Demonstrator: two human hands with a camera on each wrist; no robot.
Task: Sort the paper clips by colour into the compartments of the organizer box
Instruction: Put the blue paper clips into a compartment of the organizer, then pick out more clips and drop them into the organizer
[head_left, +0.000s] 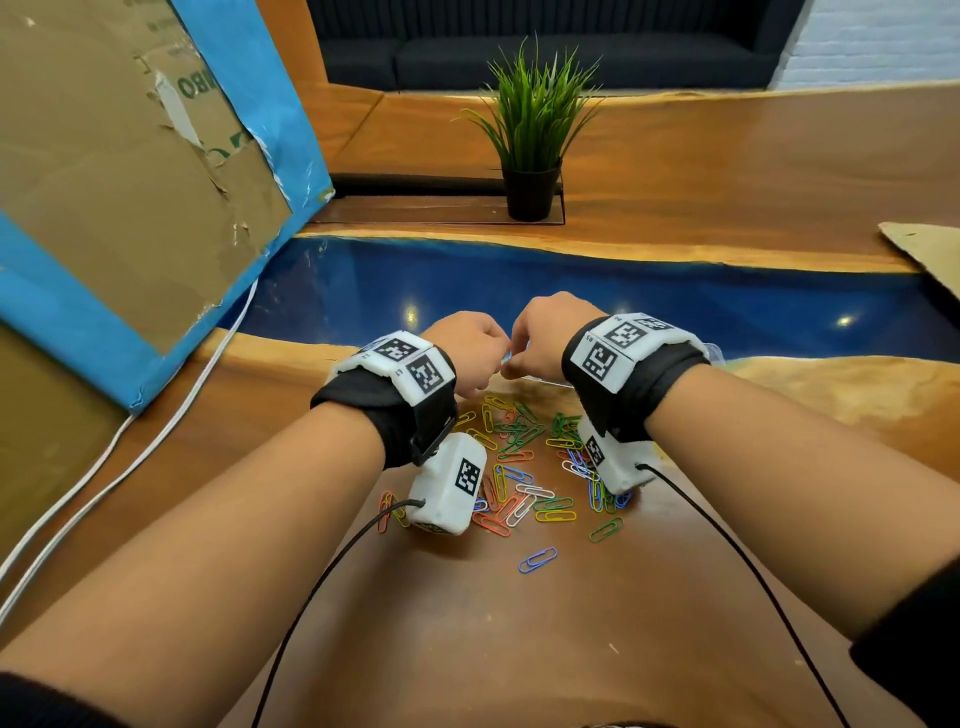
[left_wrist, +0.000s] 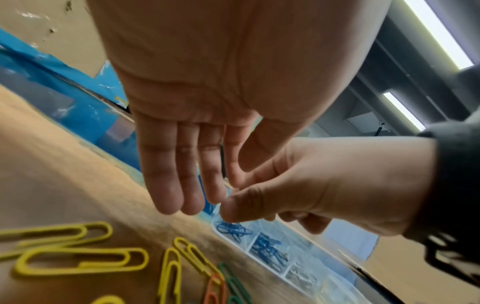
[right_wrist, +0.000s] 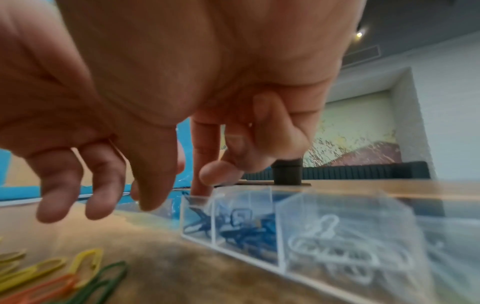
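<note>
A loose pile of coloured paper clips lies on the wooden table between my wrists. Just beyond it stands the clear organizer box, mostly hidden behind my hands. Two of its compartments hold blue clips and the one beside them holds white clips. My left hand hangs over the box's near left corner with straight fingers. A thin dark clip shows in the gap between two of those fingers. My right hand meets the left fingertips with thumb and forefinger drawn together. What they hold is hidden.
A potted plant stands at the back of the table. A big cardboard panel edged in blue leans at the left, with white cables running below it. A cardboard sheet lies far right. Yellow clips lie nearest my left wrist.
</note>
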